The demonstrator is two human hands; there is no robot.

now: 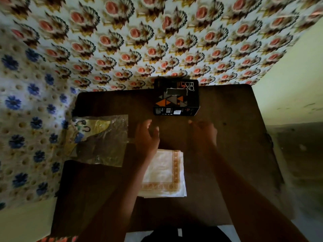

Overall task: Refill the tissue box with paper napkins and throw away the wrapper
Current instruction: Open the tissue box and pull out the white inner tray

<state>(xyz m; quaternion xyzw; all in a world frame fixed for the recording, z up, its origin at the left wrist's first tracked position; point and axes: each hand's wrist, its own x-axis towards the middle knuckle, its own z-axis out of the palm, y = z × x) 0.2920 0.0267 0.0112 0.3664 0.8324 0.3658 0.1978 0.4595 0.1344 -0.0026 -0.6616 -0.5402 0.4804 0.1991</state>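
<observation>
The napkins (164, 173) lie unwrapped on the counter (236, 137), the wrapper (103, 140) undiscarded beside them, the tissue box (176, 97) seemingly unfilled, both hands (148, 137) apart and empty.

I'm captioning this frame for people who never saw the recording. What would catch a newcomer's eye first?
Probably the white stack of napkins with an orange patterned border, bright against the dark table, near its front edge. Beyond it, at the far edge, stands a black tissue box with orange and grey triangles; the left hand and right hand hover empty between the two. A crinkled clear wrapper lies to the left.
</observation>
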